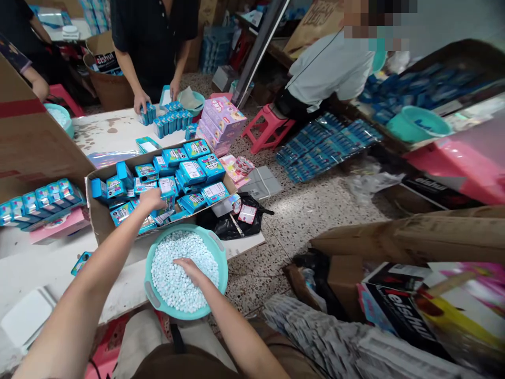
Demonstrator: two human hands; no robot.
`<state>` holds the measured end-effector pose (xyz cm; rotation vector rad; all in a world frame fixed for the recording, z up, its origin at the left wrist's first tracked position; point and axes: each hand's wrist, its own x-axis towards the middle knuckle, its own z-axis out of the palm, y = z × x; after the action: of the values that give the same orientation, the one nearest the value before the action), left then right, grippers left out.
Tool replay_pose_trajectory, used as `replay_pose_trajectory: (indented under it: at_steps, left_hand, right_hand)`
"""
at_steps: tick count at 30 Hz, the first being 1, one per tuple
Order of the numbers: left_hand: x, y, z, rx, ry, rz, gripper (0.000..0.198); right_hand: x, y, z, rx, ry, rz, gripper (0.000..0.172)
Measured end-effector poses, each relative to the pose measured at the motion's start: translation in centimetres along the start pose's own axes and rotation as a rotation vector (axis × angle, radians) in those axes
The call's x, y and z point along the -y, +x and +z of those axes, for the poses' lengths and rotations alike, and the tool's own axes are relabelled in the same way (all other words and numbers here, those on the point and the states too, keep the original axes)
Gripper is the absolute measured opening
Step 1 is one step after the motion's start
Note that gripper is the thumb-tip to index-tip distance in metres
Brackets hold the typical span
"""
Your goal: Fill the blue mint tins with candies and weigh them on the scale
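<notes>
A teal basin (224, 266) full of small pale white-blue pieces (173, 287) is at the table's front edge, close to my lap. My right hand (190, 268) lies on the pieces, its fingers partly among them; what they hold, if anything, is hidden. Beyond the basin is an open cardboard box (97, 223) filled with small blue printed boxes (191, 171). My left hand (152, 201) reaches over its near side, fingers closed at a blue box (168, 202).
Wrapped blue packs (43, 202) stand at the left, near a white scale-like item (28, 318). Across the white table (106, 126) a person handles blue boxes. Purple boxes (223, 118) and a black bag (252, 229) are to the right; cartons (398, 300) stand at right.
</notes>
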<state>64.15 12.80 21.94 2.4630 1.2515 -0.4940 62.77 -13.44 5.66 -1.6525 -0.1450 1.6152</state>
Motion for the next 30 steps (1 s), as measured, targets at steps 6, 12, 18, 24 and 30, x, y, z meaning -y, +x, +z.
replay_pose_trajectory:
  at_steps: [6, 12, 18, 24, 30]
  left_hand:
    - [3.9, -10.1, 2.7, -0.309, -0.755, 0.274, 0.056]
    - [3.7, -18.7, 13.1, -0.308, -1.049, 0.227, 0.052]
    - [4.1, -22.0, 18.2, -0.289, -0.938, 0.155, 0.039]
    - [3.2, -23.3, 18.6, -0.234, -0.802, 0.361, 0.036]
    - [2.1, -24.1, 17.3, -0.253, -0.628, 0.412, 0.04]
  right_hand:
    - [1.5, -2.1, -0.6, 0.079, 0.385, 0.02, 0.023]
    - [3.6, -5.8, -1.0, 0.174, 0.675, -0.04, 0.021]
    - [5.2, -9.1, -0.8, 0.124, 1.051, -0.154, 0.011]
    - [5.9, -10.7, 0.3, 0.006, 1.097, -0.299, 0.015]
    - [6.0, -11.8, 1.5, -0.186, 1.012, -0.43, 0.02]
